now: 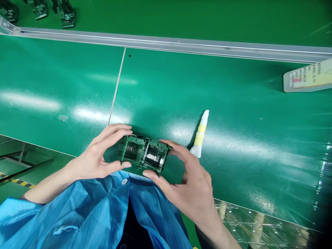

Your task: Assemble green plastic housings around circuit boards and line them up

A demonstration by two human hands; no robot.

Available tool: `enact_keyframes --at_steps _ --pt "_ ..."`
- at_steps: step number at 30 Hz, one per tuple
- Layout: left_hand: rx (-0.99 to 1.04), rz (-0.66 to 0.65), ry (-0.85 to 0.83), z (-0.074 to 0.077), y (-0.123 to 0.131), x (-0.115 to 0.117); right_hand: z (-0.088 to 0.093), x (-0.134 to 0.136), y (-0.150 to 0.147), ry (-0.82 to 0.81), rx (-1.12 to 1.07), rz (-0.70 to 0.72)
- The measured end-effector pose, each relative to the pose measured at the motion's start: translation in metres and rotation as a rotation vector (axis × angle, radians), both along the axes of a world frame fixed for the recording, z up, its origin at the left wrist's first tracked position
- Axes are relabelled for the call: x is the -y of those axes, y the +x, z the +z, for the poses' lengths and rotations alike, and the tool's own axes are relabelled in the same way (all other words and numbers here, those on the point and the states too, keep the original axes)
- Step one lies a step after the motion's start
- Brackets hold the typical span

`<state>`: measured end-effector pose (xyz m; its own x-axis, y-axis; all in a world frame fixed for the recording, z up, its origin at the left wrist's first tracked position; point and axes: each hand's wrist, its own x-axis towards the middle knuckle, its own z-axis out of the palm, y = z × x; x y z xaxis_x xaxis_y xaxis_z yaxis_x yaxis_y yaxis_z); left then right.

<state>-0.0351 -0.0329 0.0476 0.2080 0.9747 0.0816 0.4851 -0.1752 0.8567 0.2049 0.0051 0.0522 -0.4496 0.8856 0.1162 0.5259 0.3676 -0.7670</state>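
A dark green frame-like electronic assembly (144, 153), with two square openings side by side and a shiny metal part inside the right one, is held above the near edge of the green table. My left hand (103, 152) grips its left end, thumb on the near side and fingers on the far side. Around the right end closes my right hand (189, 176), its thumb at the near edge and fingers at the far edge. To the right of it, a white wrapped stick with a yellow band (200, 135) lies on the table.
Several similar dark assemblies (67, 15) stand on the raised green shelf at the back left, behind a metal rail (166, 43). A pale bin with a printed label (308, 76) is at the right. A seam crosses the green table (233, 103).
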Motion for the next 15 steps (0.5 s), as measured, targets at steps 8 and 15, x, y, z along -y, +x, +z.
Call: enact_keyframes --at_steps 8,15 --pt "-0.081 0.02 0.167 0.005 -0.002 -0.012 0.006 -0.01 -0.005 0.152 -0.018 0.037" --pt "-0.145 0.049 0.508 -0.002 -0.003 -0.027 -0.006 -0.03 -0.001 0.497 -0.06 0.13"
